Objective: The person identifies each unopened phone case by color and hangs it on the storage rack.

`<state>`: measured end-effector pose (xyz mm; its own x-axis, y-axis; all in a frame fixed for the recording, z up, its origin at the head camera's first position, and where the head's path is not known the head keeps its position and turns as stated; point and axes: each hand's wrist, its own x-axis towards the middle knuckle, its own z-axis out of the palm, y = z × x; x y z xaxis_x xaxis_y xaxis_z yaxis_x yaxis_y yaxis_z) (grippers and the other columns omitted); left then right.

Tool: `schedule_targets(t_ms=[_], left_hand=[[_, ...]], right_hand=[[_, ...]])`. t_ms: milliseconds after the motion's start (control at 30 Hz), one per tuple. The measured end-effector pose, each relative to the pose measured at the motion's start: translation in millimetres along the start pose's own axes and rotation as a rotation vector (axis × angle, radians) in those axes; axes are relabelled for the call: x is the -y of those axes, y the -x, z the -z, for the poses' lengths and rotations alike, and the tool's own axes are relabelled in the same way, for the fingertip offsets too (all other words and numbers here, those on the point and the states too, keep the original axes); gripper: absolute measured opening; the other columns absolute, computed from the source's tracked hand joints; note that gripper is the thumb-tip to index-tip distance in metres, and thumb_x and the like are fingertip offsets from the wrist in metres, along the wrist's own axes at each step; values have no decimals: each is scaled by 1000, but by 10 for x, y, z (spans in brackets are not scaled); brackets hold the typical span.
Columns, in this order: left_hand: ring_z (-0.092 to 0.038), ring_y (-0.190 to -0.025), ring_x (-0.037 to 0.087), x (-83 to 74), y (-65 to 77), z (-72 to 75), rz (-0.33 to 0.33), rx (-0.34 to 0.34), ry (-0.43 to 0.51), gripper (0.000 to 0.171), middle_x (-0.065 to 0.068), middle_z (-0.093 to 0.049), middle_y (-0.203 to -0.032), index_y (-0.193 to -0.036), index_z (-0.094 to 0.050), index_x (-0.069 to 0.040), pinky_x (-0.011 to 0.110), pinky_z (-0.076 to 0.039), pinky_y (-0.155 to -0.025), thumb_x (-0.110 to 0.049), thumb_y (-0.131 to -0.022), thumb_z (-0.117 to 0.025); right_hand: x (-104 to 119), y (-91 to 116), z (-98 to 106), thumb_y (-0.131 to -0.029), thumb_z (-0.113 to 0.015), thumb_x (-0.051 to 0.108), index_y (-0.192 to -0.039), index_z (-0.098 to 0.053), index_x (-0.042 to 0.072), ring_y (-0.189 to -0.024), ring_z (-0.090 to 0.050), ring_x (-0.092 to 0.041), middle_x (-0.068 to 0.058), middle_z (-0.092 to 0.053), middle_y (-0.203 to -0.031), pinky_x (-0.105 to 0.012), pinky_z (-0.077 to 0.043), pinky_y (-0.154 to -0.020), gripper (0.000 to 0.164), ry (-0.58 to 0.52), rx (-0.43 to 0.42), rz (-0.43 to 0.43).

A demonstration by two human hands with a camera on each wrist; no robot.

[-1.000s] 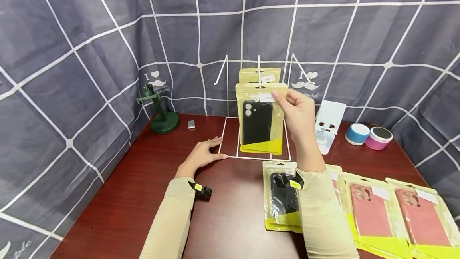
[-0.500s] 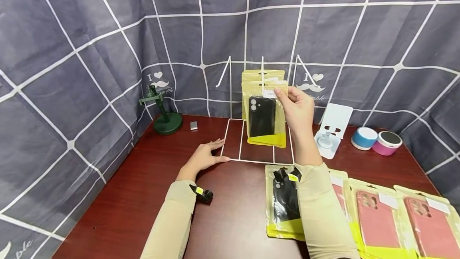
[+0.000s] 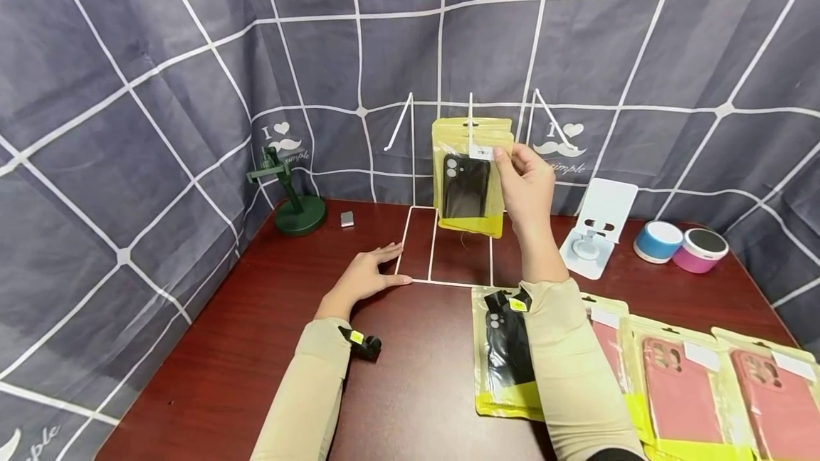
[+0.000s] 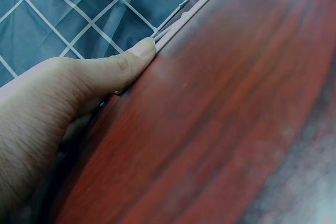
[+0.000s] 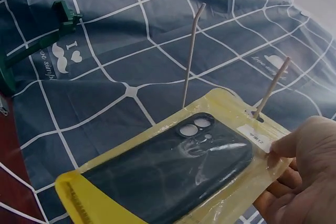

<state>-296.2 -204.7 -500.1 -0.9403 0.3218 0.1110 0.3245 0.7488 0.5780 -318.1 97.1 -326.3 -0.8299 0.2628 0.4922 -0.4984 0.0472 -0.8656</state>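
My right hand pinches the right edge of a yellow-backed clear bag holding a black phone case, near its white label. In the right wrist view the middle prong of the rack passes into the bag's hang hole. A second yellow bag hangs right behind, mostly covered. My left hand rests at the front left corner of the white wire rack's base, fingers stretched along the side. Its thumb lies on the front wire in the left wrist view.
Bagged black and pink phone cases lie at the front right. Behind them stand a white phone stand and two small round speakers. A green stand is at the back left. Bare side prongs flank the middle one.
My right hand has pushed the bagged black case back along the middle prong, up against the bag behind it. The left hand has stayed at the rack's corner.
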Motion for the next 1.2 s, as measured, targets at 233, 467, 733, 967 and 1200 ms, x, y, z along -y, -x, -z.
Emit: schedule_targets(t_ms=[233,467,733,967,1200], left_hand=[[-36,-146,24,-31,7,-36,-5,7,-8,88,-3,-46,-153,-149,-52,-22,43,-31,-118,-68,-77,-75],[-35,-146,25,-59,26,-65,-2,18,8,88,-4,-46,-154,-149,-52,-23,43,-30,-118,-68,-77,-75],[-35,-147,23,-82,-11,-27,-20,17,13,89,-1,-45,-154,-149,-51,-21,44,-30,-118,-68,-78,-75],[-35,-147,21,-17,-26,20,-10,9,-5,91,-1,-44,-156,-150,-50,-22,48,-32,-117,-72,-77,-72],[-35,-146,21,11,8,23,-25,18,-8,94,0,-44,-156,-151,-49,-21,49,-32,-116,-76,-76,-69]], right_hand=[[-7,31,9,-95,-72,17,-106,-75,-3,-80,-66,-10,-15,-75,-104,-18,-50,-69,24,23,-47,4],[187,119,19,-94,-70,11,-107,-74,-6,-82,-66,-6,-18,-75,-104,-17,-49,-72,21,81,-67,0],[120,92,272,-92,-75,32,-122,-71,7,-102,-67,-11,-10,-74,-113,-24,-49,-90,40,223,23,-16],[4,341,708,-94,-69,48,-141,-56,15,-136,-48,-25,-8,-60,-141,-50,-37,-111,59,451,326,-88],[-392,782,1281,-94,-73,31,-135,-61,10,-127,-54,-35,-13,-62,-134,-57,-42,-104,48,613,659,51]])
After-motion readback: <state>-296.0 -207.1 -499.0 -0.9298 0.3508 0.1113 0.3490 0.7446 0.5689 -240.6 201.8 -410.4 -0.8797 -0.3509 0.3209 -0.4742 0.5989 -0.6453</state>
